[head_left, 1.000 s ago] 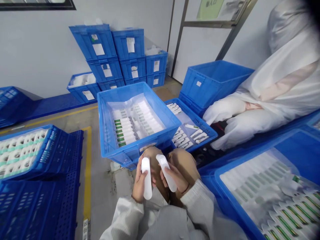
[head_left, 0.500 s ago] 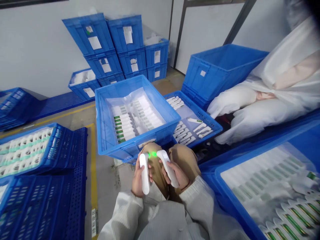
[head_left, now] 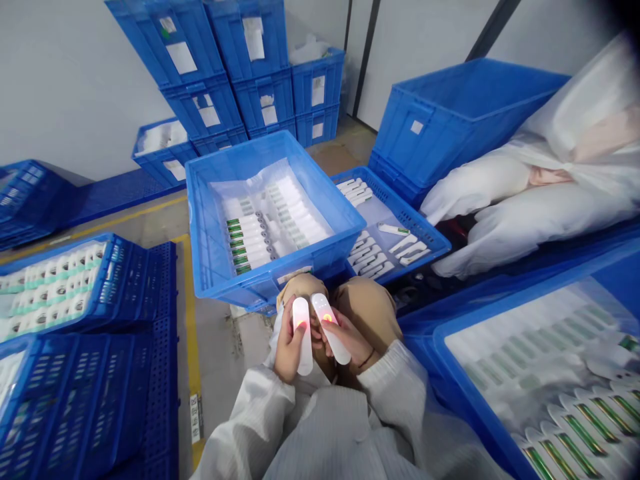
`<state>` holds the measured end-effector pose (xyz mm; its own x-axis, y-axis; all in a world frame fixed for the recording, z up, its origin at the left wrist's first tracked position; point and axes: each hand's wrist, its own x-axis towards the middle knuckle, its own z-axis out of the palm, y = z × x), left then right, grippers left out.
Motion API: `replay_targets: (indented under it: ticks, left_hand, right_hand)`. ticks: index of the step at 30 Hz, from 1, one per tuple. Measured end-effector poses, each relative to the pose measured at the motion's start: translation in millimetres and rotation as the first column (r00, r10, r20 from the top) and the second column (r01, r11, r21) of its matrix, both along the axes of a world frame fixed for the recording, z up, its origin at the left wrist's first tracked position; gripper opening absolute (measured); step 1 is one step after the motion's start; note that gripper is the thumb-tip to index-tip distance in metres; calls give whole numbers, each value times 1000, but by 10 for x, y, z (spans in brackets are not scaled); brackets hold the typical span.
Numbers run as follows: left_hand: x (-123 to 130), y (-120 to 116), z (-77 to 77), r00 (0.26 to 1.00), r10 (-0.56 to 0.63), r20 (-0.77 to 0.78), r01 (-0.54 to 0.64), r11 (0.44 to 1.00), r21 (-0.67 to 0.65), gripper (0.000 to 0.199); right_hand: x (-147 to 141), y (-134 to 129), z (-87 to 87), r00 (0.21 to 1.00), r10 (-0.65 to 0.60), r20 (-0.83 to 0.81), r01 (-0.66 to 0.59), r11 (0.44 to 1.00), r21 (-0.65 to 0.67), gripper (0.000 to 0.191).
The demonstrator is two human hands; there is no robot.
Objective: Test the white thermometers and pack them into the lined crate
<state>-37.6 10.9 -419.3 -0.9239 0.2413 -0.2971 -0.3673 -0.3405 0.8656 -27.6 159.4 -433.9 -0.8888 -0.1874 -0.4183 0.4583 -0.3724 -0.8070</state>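
Observation:
My left hand [head_left: 287, 352] is closed around a white handheld thermometer [head_left: 303, 357], its thumb pressed on a spot glowing red. A second white handheld thermometer [head_left: 340, 348] is in my right hand [head_left: 354, 339], thumb beside a red-orange glow. Both are slim, rounded and held side by side just above my knees, heads pointing away from me. Fingers beneath them are partly hidden. Directly ahead stands a blue bin [head_left: 240, 283] lined with white sheet, where rows of similar white units lie, several showing green strips.
Right of the bin, a shallow blue tray [head_left: 440, 250] carries white parts. A large blue crate [head_left: 425, 143] stands behind it, near a person in white clothing [head_left: 545, 200]. Another blue bin [head_left: 443, 353] is at my right. Crates [head_left: 197, 103] are stacked ahead; perforated baskets [head_left: 115, 287] stand left.
Both thermometers have turned in my hands, and their heads have come up. The green lights between them no longer show; red glows appear under the thumbs. The camera view has tilted slightly down.

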Motion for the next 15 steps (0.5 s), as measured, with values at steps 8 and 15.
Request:
replay_targets:
  ticks: [8, 15]
  left_hand:
    - [8, 6, 24, 1000, -4, -14, 4, 1000, -1, 82]
    - [-5, -55, 69, 994, -63, 86, 58, 997, 60, 84]
  right_hand:
    - [4, -12, -3, 999, 4, -32, -4, 1000, -21, 47]
    - [-1, 11, -43, 997, -26, -66, 19, 993, -115, 45]
